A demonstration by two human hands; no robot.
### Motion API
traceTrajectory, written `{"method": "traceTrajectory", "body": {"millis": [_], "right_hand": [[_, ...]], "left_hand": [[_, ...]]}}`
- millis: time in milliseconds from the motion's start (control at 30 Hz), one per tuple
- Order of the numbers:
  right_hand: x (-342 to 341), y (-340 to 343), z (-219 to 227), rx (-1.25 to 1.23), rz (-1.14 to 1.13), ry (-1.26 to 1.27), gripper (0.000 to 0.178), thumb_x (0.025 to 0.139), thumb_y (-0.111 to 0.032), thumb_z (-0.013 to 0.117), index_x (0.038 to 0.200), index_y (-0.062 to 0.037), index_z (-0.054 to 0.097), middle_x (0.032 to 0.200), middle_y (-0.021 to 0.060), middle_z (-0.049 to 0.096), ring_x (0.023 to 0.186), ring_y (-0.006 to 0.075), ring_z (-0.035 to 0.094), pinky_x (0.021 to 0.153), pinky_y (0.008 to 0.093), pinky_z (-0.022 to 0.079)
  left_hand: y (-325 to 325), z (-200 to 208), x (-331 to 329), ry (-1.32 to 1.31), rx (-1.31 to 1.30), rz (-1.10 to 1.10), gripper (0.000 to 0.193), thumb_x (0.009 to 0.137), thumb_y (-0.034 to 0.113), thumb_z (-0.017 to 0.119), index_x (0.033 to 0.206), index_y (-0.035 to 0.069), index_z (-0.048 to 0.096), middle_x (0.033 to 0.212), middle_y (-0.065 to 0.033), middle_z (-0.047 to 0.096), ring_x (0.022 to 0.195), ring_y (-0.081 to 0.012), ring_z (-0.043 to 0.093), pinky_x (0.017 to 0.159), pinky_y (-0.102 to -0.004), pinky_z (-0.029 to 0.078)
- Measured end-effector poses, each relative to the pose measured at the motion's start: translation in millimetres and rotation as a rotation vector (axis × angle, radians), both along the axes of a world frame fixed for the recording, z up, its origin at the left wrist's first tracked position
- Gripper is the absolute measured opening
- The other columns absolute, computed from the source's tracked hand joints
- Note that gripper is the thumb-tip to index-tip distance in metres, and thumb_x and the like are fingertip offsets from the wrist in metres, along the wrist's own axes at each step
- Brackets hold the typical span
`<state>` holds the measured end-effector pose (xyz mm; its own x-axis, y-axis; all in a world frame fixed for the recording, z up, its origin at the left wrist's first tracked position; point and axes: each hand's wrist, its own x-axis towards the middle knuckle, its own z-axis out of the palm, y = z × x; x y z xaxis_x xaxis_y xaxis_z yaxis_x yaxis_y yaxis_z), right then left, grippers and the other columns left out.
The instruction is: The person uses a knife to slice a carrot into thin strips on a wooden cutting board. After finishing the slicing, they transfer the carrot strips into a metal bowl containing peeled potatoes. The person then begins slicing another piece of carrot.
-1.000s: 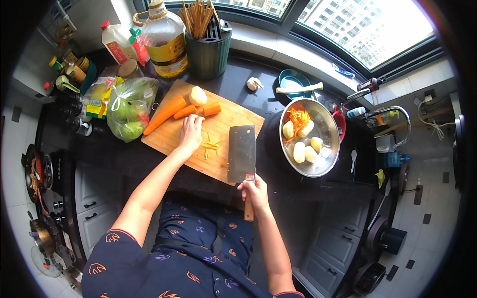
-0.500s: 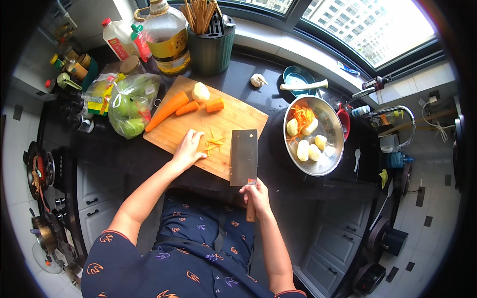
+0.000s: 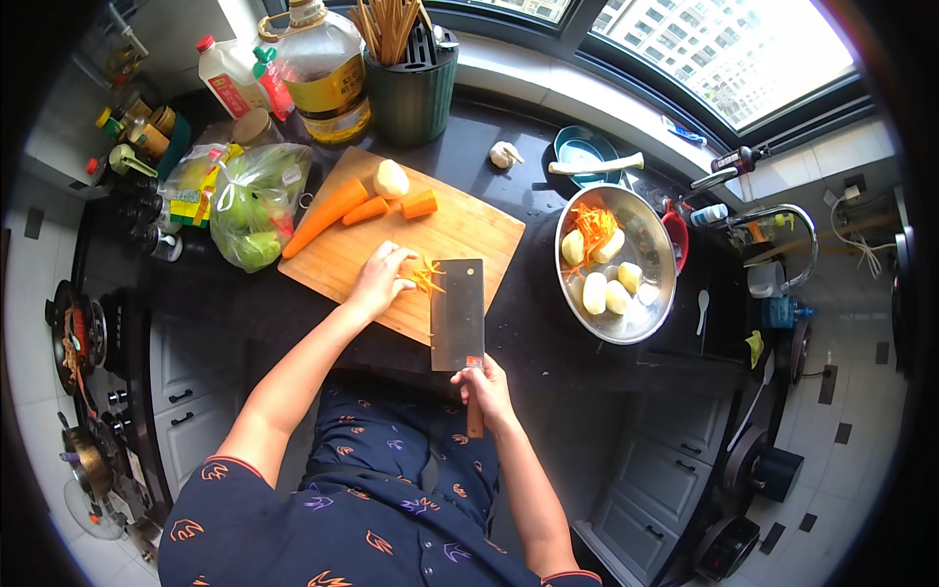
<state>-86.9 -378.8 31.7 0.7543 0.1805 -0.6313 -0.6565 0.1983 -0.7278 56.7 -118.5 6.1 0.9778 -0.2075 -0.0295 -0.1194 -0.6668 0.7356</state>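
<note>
My right hand [image 3: 485, 388] is closed around the wooden handle of a cleaver [image 3: 458, 315]. Its broad dark blade lies over the wooden cutting board [image 3: 479, 230], reaching past the near edge. Just left of the blade's upper part is a small heap of orange carrot shreds [image 3: 426, 275]. My left hand [image 3: 377, 284] rests on the board with thumb and fingers apart, their tips at the heap's left side. Farther back on the board lie a long carrot [image 3: 325, 216], two shorter carrot pieces [image 3: 421, 203] and a peeled potato [image 3: 390, 179].
A metal bowl [image 3: 668, 293] at right holds peeled potatoes and carrot shreds. Behind it are a teal bowl [image 3: 577, 147] with a peeler-like pale-handled tool across it and a garlic bulb [image 3: 505, 155]. A bag of green vegetables [image 3: 256, 210] sits left; an oil jug [image 3: 328, 83] stands behind.
The cleaver in my right hand has moved left, up to the carrot shreds. My left hand has shifted slightly right and away from me, and the shreds are bunched closer together.
</note>
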Motion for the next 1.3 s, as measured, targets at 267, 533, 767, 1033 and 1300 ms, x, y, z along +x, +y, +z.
{"method": "traceTrajectory", "body": {"millis": [267,533,767,1033,1300], "right_hand": [[2,17,6,0.006,0.044,0.041,0.022,0.096,-0.007,0.052,0.117,-0.0055,0.060,0.083,0.0053,0.069,0.056,0.0073,0.056,0.052,0.0238,0.049],[3,17,4,0.026,0.043,0.007,0.018,0.096,-0.007,0.052,0.112,-0.0051,0.061,0.082,0.0048,0.069,0.056,0.0070,0.055,0.052,0.0233,0.048],[-3,-29,38,-0.092,-0.110,-0.134,0.018,0.096,-0.004,0.055,0.112,-0.0045,0.062,0.081,0.0076,0.070,0.053,0.0065,0.054,0.049,0.0215,0.046],[7,-100,100,-0.335,-0.395,-0.315,0.004,0.096,-0.005,0.056,0.097,-0.0035,0.060,0.079,0.0078,0.070,0.052,0.0065,0.055,0.048,0.0216,0.045],[19,-137,118,-0.463,-0.549,-0.329,0.006,0.095,-0.005,0.056,0.094,-0.0033,0.061,0.077,0.0077,0.070,0.051,0.0071,0.056,0.047,0.0236,0.046]], "left_hand": [[2,10,-11,0.110,-0.100,0.056,0.059,0.070,-0.008,0.083,0.124,0.004,0.063,0.109,-0.0108,0.060,0.089,-0.0195,0.066,0.080,-0.0295,0.060],[-21,5,-2,0.066,-0.223,0.084,0.049,0.074,-0.007,0.080,0.118,0.005,0.066,0.103,-0.0107,0.064,0.086,-0.0198,0.069,0.080,-0.0318,0.061],[-101,50,13,-0.089,-0.339,-0.043,0.042,0.080,-0.006,0.076,0.120,0.004,0.065,0.108,-0.0133,0.064,0.096,-0.0240,0.071,0.085,-0.0324,0.060],[-241,112,50,-0.310,-0.407,-0.246,0.028,0.088,0.015,0.077,0.112,0.006,0.065,0.107,-0.0160,0.061,0.100,-0.0355,0.065,0.086,-0.0416,0.055],[-299,76,101,-0.237,-0.221,-0.313,0.021,0.088,0.018,0.076,0.106,0.011,0.069,0.107,-0.0175,0.062,0.102,-0.0372,0.063,0.091,-0.0445,0.052]]}}
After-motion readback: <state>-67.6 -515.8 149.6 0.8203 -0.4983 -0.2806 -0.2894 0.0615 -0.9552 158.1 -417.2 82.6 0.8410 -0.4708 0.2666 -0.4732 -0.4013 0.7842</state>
